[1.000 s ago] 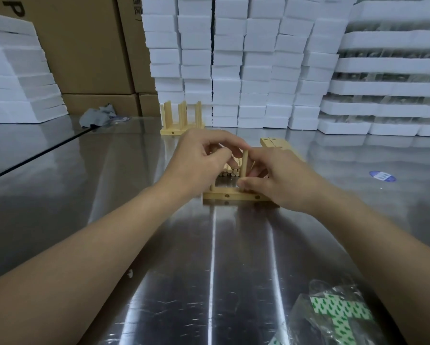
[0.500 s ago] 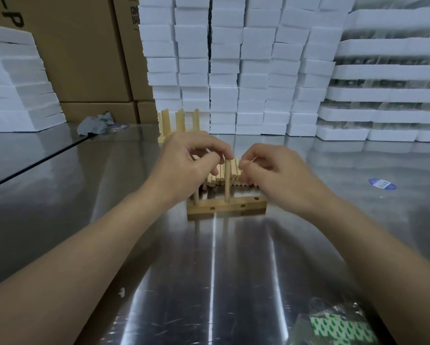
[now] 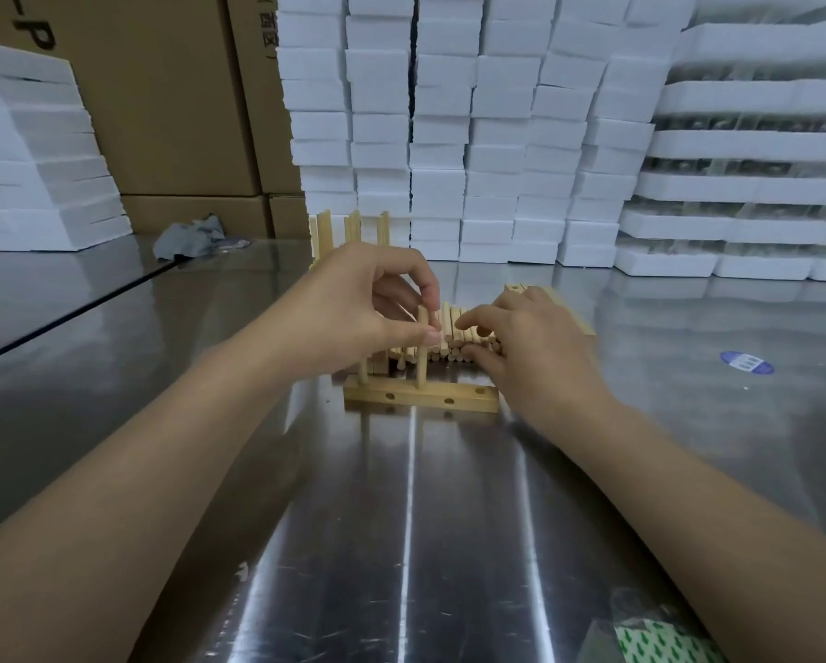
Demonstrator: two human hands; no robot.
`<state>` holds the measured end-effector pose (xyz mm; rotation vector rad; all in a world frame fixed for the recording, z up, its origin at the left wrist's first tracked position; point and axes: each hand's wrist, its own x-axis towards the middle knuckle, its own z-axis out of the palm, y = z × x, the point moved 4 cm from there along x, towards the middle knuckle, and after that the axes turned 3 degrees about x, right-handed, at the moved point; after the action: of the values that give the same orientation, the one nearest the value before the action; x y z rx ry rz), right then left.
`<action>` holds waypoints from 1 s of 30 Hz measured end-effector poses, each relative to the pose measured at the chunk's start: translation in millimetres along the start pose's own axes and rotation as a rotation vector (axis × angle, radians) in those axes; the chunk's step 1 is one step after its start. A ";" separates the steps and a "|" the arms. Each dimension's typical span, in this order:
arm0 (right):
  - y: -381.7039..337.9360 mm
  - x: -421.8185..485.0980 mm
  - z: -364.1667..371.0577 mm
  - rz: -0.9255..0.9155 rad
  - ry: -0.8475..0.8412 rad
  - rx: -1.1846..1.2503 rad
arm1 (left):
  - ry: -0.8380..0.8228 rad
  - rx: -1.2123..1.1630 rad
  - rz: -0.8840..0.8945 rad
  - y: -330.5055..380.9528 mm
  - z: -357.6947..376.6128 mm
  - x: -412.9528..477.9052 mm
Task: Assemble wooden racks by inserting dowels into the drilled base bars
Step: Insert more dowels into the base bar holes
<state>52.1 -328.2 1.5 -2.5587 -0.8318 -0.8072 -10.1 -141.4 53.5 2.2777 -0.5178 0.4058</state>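
A drilled wooden base bar (image 3: 423,397) lies on the steel table in the centre. Two dowels stand upright in it: one at the left end (image 3: 363,370) and one in the middle (image 3: 421,349). My left hand (image 3: 368,303) pinches the top of the middle dowel between thumb and forefinger. Behind the bar lies a pile of loose dowels (image 3: 454,334). My right hand (image 3: 530,346) reaches onto that pile with fingers spread; whether it holds a dowel is hidden. A hole at the bar's right end (image 3: 480,390) shows open.
A finished rack (image 3: 353,232) stands behind my left hand. More base bars (image 3: 568,308) lie behind my right hand. White foam blocks (image 3: 449,136) and cardboard boxes (image 3: 162,112) line the back. A grey rag (image 3: 191,239), a blue sticker (image 3: 746,362) and a plastic bag (image 3: 659,638) lie on the table.
My right hand left the upright dowel and moved back and right onto the loose dowel pile. My left hand keeps pinching the middle dowel.
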 end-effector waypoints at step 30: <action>1.8 -8.4 -50.8 0.385 0.448 1.013 | 0.214 -0.179 -0.211 -9.6 -4.9 3.4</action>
<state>26.7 -356.8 36.0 -1.4870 -0.4055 -0.5751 -3.2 -132.5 52.5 2.0612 -0.1949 0.4704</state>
